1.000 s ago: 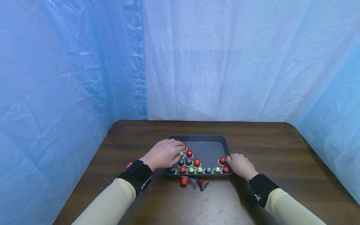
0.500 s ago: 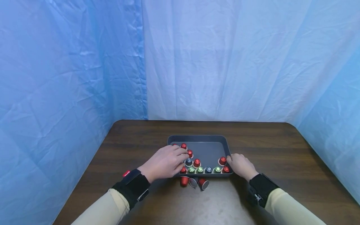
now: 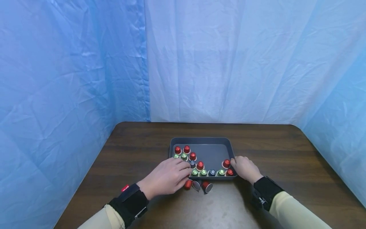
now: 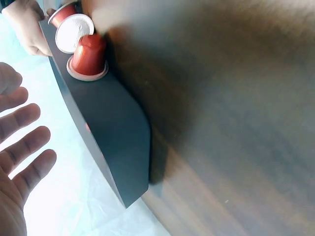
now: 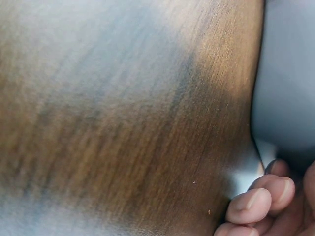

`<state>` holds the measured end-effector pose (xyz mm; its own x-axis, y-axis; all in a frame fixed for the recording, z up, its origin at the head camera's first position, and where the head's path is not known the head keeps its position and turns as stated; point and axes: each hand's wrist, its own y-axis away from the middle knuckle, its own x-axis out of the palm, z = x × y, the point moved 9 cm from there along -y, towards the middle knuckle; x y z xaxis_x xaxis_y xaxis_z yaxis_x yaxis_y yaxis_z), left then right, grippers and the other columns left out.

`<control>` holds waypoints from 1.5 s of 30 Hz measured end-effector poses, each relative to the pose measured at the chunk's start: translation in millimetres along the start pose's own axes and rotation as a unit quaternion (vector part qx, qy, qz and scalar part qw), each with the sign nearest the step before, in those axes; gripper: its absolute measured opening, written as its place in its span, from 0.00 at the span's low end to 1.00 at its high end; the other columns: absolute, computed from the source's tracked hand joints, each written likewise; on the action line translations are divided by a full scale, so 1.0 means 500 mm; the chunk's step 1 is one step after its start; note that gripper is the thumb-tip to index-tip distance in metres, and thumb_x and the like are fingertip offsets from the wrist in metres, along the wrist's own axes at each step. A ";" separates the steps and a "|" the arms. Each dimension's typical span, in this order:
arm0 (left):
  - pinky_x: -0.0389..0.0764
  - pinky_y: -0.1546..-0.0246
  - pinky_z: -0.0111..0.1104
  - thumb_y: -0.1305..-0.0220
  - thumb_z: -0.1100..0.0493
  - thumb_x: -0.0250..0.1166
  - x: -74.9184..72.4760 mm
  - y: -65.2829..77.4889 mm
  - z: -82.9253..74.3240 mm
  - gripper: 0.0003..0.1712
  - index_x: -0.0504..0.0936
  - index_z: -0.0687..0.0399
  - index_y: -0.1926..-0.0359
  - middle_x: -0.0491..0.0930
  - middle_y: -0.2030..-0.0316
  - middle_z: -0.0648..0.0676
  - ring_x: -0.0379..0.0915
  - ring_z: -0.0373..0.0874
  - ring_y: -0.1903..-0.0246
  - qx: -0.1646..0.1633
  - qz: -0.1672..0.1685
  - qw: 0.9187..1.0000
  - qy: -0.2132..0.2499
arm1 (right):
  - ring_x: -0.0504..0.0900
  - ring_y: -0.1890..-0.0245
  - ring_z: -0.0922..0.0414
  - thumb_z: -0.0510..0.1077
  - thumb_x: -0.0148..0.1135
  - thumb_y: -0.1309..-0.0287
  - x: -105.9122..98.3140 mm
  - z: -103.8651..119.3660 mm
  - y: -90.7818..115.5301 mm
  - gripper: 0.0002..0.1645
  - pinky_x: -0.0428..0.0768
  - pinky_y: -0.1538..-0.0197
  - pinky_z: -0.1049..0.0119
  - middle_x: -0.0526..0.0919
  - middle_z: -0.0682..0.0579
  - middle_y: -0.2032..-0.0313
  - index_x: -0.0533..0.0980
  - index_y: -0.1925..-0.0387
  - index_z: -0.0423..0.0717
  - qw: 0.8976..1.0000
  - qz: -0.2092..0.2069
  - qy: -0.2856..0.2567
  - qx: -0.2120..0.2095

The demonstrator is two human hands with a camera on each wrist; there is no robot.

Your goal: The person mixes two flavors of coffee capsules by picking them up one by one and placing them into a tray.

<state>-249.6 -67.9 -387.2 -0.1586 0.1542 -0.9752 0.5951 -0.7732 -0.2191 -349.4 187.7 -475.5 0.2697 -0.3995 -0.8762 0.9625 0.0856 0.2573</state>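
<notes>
A dark grey baking tray (image 3: 213, 149) lies on the table with several coffee capsules standing in it, red, green and dark blue. My left hand (image 3: 168, 178) hovers over the tray's near left corner, hiding some capsules there. In the left wrist view its fingers (image 4: 30, 140) are spread and hold nothing, apart from the tray's side wall (image 4: 113, 128). My right hand (image 3: 246, 169) grips the tray's right rim; in the right wrist view its curled fingers (image 5: 251, 204) are at the tray wall (image 5: 288, 73).
Just in front of the tray lie a red capsule (image 3: 188, 184), a capsule with its silver lid showing (image 3: 196, 185) and another red capsule (image 3: 207, 187). The brown wooden table (image 3: 271, 149) reaches back to blue-white sheeting (image 3: 223, 63).
My left hand has drawn back toward the near edge of the tray, uncovering red and green capsules at the far left. The right hand has stayed at the rim.
</notes>
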 end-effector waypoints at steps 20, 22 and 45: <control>0.78 0.44 0.33 0.34 0.46 0.70 0.044 0.034 -0.034 0.21 0.85 0.43 0.42 0.85 0.49 0.42 0.78 0.37 0.49 0.029 0.006 0.999 0.023 | 0.77 0.70 0.52 0.50 0.49 0.24 -0.002 0.001 -0.003 0.24 0.76 0.67 0.59 0.81 0.46 0.67 0.80 0.50 0.32 1.000 -0.005 0.010 -0.010; 0.78 0.44 0.32 0.34 0.46 0.70 0.045 0.035 -0.036 0.21 0.85 0.42 0.42 0.85 0.50 0.42 0.78 0.36 0.50 0.031 0.005 0.999 0.022 | 0.77 0.70 0.52 0.50 0.49 0.24 -0.001 0.002 -0.003 0.24 0.76 0.67 0.60 0.81 0.46 0.67 0.80 0.50 0.32 1.000 -0.005 0.011 -0.010; 0.79 0.51 0.28 0.32 0.47 0.68 0.066 0.051 -0.037 0.20 0.84 0.41 0.41 0.83 0.54 0.41 0.76 0.35 0.57 0.009 0.030 0.998 0.052 | 0.77 0.69 0.51 0.49 0.50 0.24 -0.003 0.004 0.001 0.25 0.77 0.66 0.59 0.83 0.44 0.63 0.79 0.48 0.31 1.000 -0.005 0.013 -0.011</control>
<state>-225.1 -71.1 -425.5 -0.0399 0.1695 -0.9847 0.5874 -0.7933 -0.1603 -349.5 186.4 -473.3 0.2601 -0.3769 -0.8890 0.9656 0.1017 0.2394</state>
